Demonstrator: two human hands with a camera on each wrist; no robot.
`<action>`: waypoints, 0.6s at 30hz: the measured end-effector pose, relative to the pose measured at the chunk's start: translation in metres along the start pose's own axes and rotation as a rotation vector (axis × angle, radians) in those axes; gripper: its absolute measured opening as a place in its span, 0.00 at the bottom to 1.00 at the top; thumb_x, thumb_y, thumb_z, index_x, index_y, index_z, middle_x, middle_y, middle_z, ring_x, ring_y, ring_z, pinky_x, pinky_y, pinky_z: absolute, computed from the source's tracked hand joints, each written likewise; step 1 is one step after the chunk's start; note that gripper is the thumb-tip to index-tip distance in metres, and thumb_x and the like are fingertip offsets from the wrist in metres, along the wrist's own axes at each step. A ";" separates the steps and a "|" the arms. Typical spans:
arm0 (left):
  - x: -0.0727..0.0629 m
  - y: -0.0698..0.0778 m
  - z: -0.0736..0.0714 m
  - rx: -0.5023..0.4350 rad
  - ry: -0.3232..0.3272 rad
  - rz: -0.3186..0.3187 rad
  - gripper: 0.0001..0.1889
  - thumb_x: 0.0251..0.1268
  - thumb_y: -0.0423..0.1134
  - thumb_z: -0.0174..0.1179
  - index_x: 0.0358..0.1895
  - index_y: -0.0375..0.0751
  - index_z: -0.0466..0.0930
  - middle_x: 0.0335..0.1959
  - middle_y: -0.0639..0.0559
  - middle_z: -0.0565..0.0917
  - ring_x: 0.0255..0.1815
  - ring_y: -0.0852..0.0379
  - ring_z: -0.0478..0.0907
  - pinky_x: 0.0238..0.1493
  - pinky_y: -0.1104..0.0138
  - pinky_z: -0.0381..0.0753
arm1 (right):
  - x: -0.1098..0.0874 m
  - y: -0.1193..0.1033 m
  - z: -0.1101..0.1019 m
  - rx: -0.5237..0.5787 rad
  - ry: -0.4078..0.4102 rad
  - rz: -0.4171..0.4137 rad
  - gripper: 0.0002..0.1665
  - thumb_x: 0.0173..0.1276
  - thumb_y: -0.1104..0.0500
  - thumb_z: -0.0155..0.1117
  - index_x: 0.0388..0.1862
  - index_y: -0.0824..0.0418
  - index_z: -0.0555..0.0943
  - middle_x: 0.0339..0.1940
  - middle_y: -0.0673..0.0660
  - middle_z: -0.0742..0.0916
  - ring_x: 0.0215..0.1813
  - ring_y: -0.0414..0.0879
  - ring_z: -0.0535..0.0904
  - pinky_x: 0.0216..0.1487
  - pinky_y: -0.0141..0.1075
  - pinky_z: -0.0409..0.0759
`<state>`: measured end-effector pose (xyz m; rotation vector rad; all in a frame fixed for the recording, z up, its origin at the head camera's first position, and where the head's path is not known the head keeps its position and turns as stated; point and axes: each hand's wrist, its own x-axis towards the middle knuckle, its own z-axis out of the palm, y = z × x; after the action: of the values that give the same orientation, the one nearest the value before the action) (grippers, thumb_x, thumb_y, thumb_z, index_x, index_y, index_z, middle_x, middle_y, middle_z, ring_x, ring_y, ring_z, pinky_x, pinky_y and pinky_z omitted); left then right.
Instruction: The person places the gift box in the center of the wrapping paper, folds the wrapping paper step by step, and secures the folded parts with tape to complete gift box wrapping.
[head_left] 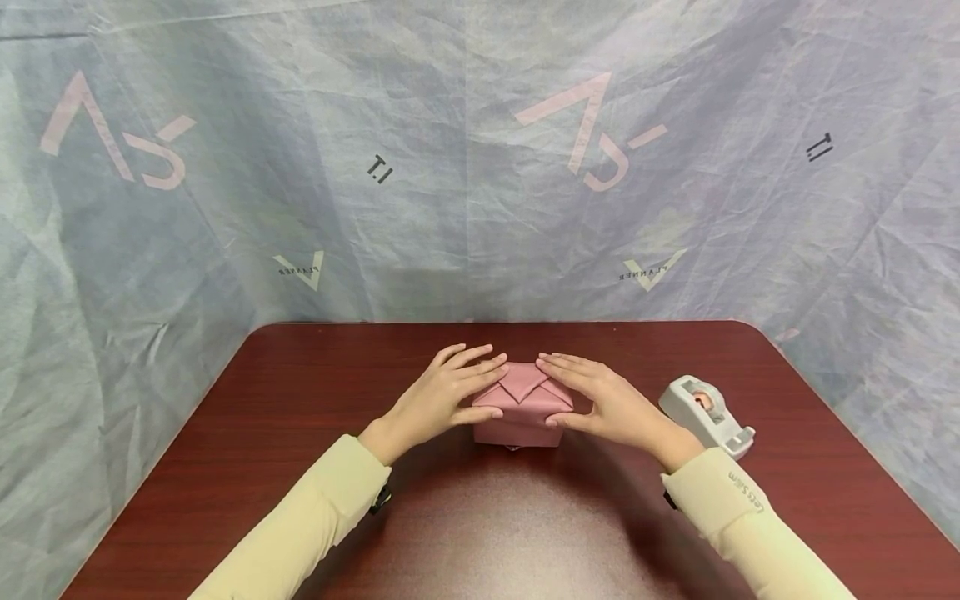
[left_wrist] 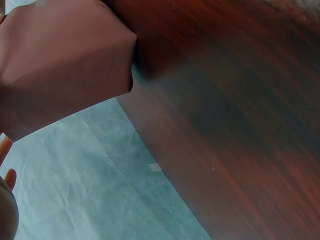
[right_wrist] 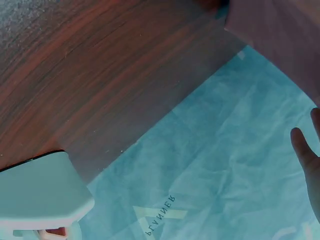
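Note:
A small box wrapped in pink paper (head_left: 517,425) is at the middle of the table, its top folded into a pointed flap (head_left: 522,381). My left hand (head_left: 450,387) holds its left side, thumb on the front face and fingertips at the upper edge. On the opposite side my right hand (head_left: 600,396) grips it the same way, thumb low and fingers over the top corner. In the left wrist view the box (left_wrist: 65,65) shows smooth paper sides and a creased end. Only part of the box (right_wrist: 280,45) appears in the right wrist view.
A white tape dispenser (head_left: 708,417) with a roll in it stands to the right, close beside my right forearm. The dark red wooden table (head_left: 300,358) ends at the back against a hanging grey cloth (head_left: 465,167) with printed letters.

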<state>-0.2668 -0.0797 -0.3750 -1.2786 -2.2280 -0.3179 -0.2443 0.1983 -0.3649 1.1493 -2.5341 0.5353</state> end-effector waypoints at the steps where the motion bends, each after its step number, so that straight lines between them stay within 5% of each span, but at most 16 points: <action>1: 0.000 0.000 0.000 0.006 -0.001 0.002 0.29 0.55 0.57 0.58 0.60 0.48 0.73 0.60 0.55 0.75 0.65 0.55 0.66 0.65 0.54 0.59 | -0.001 0.000 0.001 -0.010 0.011 -0.009 0.43 0.52 0.43 0.68 0.65 0.58 0.68 0.65 0.55 0.73 0.66 0.50 0.67 0.64 0.45 0.63; 5: -0.001 0.000 0.001 0.021 0.000 0.004 0.29 0.56 0.57 0.58 0.60 0.48 0.73 0.61 0.55 0.74 0.66 0.55 0.66 0.66 0.54 0.58 | -0.003 0.000 0.003 -0.023 0.042 -0.021 0.44 0.53 0.43 0.67 0.66 0.58 0.66 0.65 0.56 0.73 0.66 0.49 0.67 0.64 0.44 0.63; 12: -0.001 0.001 0.002 0.019 0.034 0.021 0.29 0.54 0.57 0.59 0.58 0.45 0.75 0.59 0.53 0.76 0.62 0.56 0.70 0.64 0.54 0.61 | -0.009 0.002 0.004 0.083 0.089 0.124 0.51 0.48 0.43 0.71 0.70 0.53 0.59 0.67 0.55 0.70 0.67 0.49 0.65 0.63 0.44 0.65; 18: -0.002 0.002 0.002 0.028 0.043 0.016 0.29 0.54 0.57 0.59 0.57 0.45 0.75 0.59 0.54 0.76 0.61 0.58 0.71 0.65 0.54 0.60 | -0.011 0.006 0.009 0.084 0.155 0.052 0.45 0.46 0.48 0.74 0.63 0.60 0.69 0.62 0.60 0.75 0.64 0.51 0.69 0.64 0.37 0.64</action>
<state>-0.2654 -0.0792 -0.3779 -1.2624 -2.1779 -0.3049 -0.2431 0.2050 -0.3788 1.0295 -2.4343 0.7217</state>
